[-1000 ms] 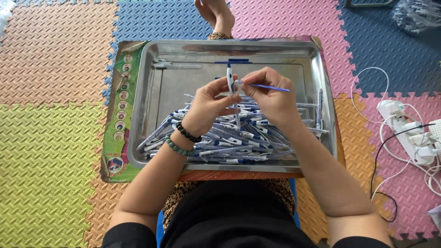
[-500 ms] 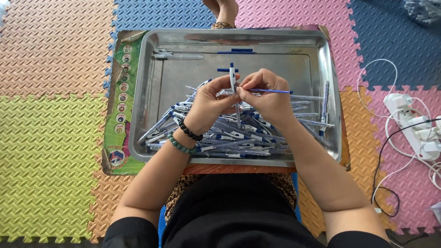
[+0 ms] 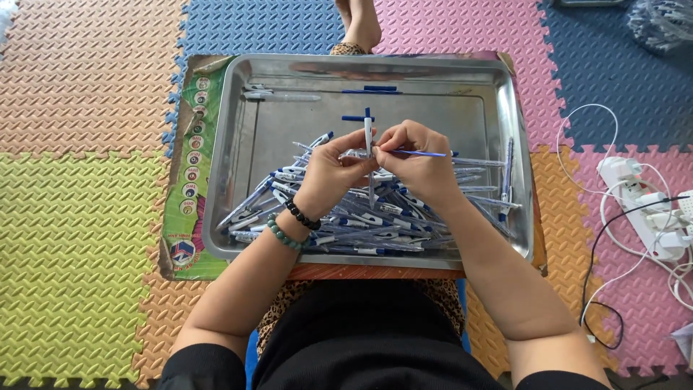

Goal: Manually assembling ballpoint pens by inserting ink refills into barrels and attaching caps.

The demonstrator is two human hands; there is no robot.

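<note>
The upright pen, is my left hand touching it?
Touching. The head view shows the left hand's fingertips pinched against the upright pen above the tray.

The tray (image 3: 238,144) was plain silver steel. The pens (image 3: 375,217) heaped along its near edge were clear and white with dark blue caps. The floor mat (image 3: 79,238) showed orange, blue, pink and lime-green ridged tiles. The wrist beads (image 3: 292,224) were black and green.
</note>
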